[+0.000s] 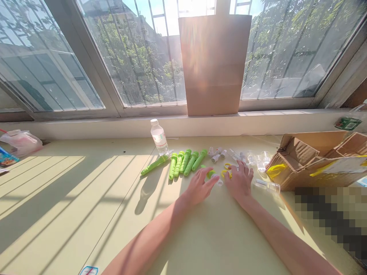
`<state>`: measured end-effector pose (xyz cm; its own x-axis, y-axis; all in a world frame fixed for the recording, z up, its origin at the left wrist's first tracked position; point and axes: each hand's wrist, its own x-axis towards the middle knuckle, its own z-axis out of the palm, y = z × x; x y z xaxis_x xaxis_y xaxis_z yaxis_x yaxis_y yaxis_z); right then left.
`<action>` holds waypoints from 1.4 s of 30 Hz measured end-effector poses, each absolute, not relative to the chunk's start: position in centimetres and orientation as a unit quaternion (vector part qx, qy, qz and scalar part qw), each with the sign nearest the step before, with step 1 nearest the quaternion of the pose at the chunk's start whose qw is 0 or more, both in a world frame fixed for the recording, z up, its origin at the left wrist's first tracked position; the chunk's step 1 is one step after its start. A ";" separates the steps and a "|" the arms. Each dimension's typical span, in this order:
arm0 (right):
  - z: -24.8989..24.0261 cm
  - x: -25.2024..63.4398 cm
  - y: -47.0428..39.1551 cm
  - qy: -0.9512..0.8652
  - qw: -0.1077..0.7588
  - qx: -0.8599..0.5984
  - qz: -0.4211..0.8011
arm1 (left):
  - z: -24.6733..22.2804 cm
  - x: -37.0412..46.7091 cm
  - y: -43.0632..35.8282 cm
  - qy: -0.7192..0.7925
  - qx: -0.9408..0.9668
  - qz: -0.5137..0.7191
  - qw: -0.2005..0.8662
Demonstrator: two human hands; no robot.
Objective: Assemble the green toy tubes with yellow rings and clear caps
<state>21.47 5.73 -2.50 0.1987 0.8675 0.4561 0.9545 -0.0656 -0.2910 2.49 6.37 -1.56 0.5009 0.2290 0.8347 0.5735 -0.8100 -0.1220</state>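
Five green plastic tubes (185,162) aligned, seemingly done; sixth (153,166) apart. Left hand (200,186) at short green piece (211,173), grip unclear. Right hand (239,182) curled by yellow plastic loops (223,174), hold unclear. Clear plastic cylinders (260,165) loose, likely pending.

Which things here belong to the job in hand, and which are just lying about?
Likely part of the job:
- green piece at the left hand
- green tubes
- yellow loops by the right hand
- clear cups

Probably just lying about:
- water bottle
- cardboard sheet at the window
- pinkish plastic bag
- cardboard box (less sure)
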 end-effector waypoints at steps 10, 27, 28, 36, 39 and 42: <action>-2.3 21.7 5.8 -0.634 0.228 -0.737 -0.054 | -1.4 2.5 6.2 -0.254 -0.847 -0.430 0.180; -2.8 23.5 6.5 -0.652 0.247 -0.699 -0.162 | -1.2 2.4 6.5 -0.298 -0.864 -0.401 0.061; -2.5 23.4 6.4 -0.649 0.236 -0.702 -0.171 | -1.2 2.4 6.4 -0.300 -0.865 -0.399 0.060; -2.0 23.3 6.4 -0.628 0.224 -0.713 -0.218 | -1.4 2.3 6.8 -0.302 -0.864 -0.400 0.043; -2.2 23.3 6.6 -0.636 0.263 -0.697 -0.204 | -1.6 2.3 7.0 -0.302 -0.860 -0.410 0.027; -2.0 23.1 6.4 -0.659 0.329 -0.652 -0.178 | -1.7 2.3 7.0 -0.323 -0.852 -0.412 0.000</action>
